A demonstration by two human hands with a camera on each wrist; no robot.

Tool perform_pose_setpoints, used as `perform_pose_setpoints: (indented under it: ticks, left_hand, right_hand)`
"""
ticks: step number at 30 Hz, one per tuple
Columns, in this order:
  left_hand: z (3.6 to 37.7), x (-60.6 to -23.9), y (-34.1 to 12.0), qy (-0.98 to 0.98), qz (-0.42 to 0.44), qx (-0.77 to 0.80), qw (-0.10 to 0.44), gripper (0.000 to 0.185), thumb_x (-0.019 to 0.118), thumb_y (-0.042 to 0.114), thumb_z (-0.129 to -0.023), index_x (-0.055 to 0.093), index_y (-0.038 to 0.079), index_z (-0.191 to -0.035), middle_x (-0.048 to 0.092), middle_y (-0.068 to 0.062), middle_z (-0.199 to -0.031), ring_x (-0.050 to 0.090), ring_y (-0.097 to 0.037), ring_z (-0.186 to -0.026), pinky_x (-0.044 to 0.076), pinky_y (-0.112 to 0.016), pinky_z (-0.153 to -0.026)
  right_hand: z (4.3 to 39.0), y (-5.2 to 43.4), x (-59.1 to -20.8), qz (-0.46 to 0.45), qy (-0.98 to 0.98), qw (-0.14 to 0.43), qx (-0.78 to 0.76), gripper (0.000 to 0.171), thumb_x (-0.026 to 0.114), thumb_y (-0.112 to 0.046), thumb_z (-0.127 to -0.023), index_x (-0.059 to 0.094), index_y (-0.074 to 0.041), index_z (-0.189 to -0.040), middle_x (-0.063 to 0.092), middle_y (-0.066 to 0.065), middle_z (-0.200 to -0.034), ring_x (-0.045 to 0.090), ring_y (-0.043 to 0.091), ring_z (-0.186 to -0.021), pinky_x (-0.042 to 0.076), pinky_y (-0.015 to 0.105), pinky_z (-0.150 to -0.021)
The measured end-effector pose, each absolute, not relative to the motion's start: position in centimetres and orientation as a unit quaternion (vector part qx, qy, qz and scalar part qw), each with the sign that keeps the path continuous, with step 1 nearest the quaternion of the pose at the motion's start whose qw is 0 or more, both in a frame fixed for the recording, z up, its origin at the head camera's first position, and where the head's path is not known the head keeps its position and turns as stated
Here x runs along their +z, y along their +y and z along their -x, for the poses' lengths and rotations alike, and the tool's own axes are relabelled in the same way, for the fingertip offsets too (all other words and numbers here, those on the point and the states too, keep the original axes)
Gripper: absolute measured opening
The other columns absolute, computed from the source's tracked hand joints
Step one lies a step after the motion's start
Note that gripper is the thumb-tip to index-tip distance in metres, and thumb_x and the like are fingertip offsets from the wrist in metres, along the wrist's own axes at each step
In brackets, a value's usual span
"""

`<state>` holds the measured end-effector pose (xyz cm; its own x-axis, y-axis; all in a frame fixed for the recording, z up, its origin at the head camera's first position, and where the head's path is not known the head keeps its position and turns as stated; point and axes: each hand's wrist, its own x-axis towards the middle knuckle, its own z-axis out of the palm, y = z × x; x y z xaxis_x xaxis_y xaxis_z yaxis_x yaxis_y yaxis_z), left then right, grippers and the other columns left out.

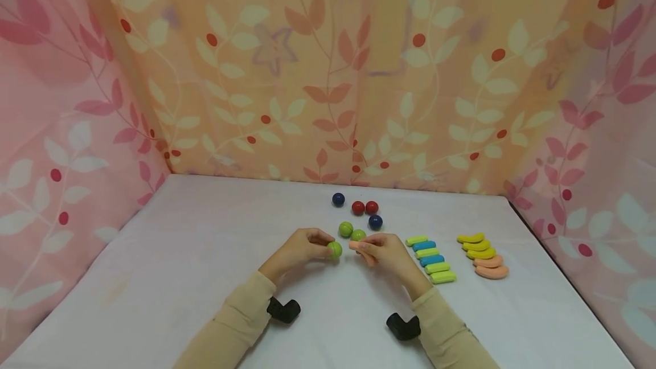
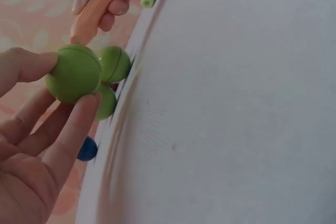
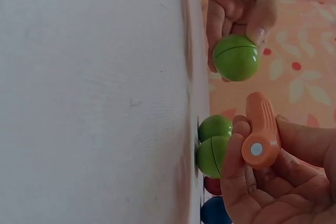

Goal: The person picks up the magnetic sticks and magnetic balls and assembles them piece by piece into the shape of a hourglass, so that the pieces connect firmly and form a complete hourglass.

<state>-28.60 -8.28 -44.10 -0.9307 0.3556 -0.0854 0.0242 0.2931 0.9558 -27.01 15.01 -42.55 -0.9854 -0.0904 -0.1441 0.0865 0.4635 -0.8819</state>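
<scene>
Between thumb and fingertips, my left hand (image 1: 307,245) pinches a glossy green ball (image 2: 73,74) with a thin seam around it. Facing it, my right hand (image 1: 392,255) holds a curved orange rod (image 3: 261,129) with ribbed sides and a silver disc in its end. The right wrist view shows a small gap between rod and held ball. Both are raised over the white table (image 1: 205,232). Just beyond the hands lie two more green balls, one farther back (image 1: 345,229) and one (image 1: 358,235) partly hidden by the right hand.
Behind the green balls sit two red balls (image 1: 358,208) and two dark blue balls (image 1: 376,222). To the right, short lime and blue rods (image 1: 432,260) lie in a column, beside curved yellow pieces (image 1: 480,254) and orange ones (image 1: 492,272). Patterned cloth (image 1: 328,73) encloses the table.
</scene>
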Motion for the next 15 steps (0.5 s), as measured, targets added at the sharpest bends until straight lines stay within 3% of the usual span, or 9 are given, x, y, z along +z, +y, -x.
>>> perform_pose_setpoints:
  ticks: [9, 15]
  left_hand:
    - [28.09, -44.02, -8.36, 0.798, -0.109, 0.577, 0.139, 0.033, 0.08, 0.026, -0.083, 0.074, 0.012, -0.112, 0.073, -0.003, -0.114, 0.064, -0.011, -0.104, 0.05, -0.03, -0.092]
    - [28.02, -43.9, -8.06, 0.793, -0.109, 0.584, 0.137, 0.032, 0.079, 0.023, -0.084, 0.074, 0.01, -0.113, 0.074, -0.005, -0.113, 0.065, -0.013, -0.104, 0.052, -0.032, -0.093]
  right_hand:
    - [26.79, 14.52, -42.67, 0.008, 0.855, 0.097, -0.509, 0.023, 0.065, -0.021, -0.096, 0.075, -0.003, -0.107, 0.074, 0.004, -0.092, 0.057, 0.013, -0.076, 0.046, 0.022, -0.066]
    - [26.77, 14.39, -42.49, 0.004, 0.858, 0.113, -0.501, 0.024, 0.065, -0.023, -0.096, 0.075, -0.005, -0.109, 0.072, 0.003, -0.093, 0.056, 0.014, -0.079, 0.045, 0.022, -0.066]
